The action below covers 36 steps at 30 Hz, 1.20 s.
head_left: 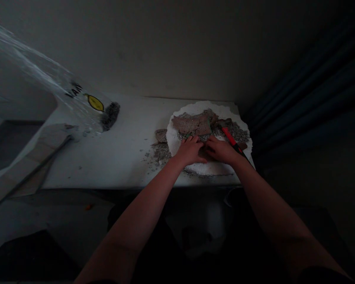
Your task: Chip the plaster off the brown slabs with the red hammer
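My left hand (189,150) and my right hand (222,150) rest side by side on a white foam slab (207,167) at the right end of a white table (115,154). Both hands have their fingers curled over a brownish flat fragment (206,153) between them. A larger brown-grey broken slab (192,124) lies just beyond the fingers, with grey crumbled rubble (239,133) to its right. A hammer with a red and black handle (232,140) lies on the foam beside my right hand, untouched.
Crumbs and a small fragment (161,136) lie left of the foam. A clear plastic bag (77,104) with a yellow label holds dark grit at the table's left. A long rod (32,171) leans at the left edge. A dark curtain (307,98) hangs on the right.
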Each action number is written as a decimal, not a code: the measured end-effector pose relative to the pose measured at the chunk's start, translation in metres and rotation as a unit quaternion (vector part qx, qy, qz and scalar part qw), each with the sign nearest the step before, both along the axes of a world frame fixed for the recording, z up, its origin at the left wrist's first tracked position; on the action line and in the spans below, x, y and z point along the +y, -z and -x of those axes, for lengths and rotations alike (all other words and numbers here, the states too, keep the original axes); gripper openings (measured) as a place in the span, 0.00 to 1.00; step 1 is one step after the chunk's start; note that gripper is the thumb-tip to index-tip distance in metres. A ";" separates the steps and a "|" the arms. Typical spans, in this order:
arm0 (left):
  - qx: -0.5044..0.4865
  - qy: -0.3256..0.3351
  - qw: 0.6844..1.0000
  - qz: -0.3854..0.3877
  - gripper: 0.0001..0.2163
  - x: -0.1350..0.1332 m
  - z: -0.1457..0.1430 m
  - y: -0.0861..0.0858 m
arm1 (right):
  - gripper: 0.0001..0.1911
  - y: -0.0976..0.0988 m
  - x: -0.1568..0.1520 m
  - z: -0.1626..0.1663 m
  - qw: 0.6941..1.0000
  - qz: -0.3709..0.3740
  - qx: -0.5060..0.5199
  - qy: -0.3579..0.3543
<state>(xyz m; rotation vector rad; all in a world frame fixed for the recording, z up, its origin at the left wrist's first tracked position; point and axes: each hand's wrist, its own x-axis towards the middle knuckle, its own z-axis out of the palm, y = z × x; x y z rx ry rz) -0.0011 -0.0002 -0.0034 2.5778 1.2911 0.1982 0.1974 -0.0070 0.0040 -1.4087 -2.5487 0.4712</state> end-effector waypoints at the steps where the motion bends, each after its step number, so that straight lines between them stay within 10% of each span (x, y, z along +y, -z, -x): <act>1: 0.001 -0.002 1.000 -0.001 0.29 0.000 0.000 0.000 | 0.05 -0.002 0.000 -0.001 1.000 -0.008 0.017 0.004; 7: -0.006 -0.004 1.000 0.005 0.31 0.000 0.001 -0.001 | 0.04 -0.017 0.000 -0.021 0.975 -0.124 0.180 0.044; 15: -0.200 0.117 0.972 0.049 0.11 0.002 0.010 -0.018 | 0.03 -0.010 -0.035 0.000 0.969 -0.052 0.239 0.027; 20: -0.188 -0.022 0.975 0.118 0.15 0.005 0.085 -0.028 | 0.12 -0.012 -0.035 -0.016 0.964 -0.078 0.238 0.088; 26: 0.021 -0.075 0.942 0.326 0.12 0.001 0.160 0.015 | 0.10 -0.010 -0.043 -0.040 0.969 -0.101 0.196 0.114; 36: 0.176 -0.217 0.955 0.100 0.13 -0.028 0.100 0.031 | 0.13 -0.012 -0.053 -0.056 0.964 -0.123 0.183 0.152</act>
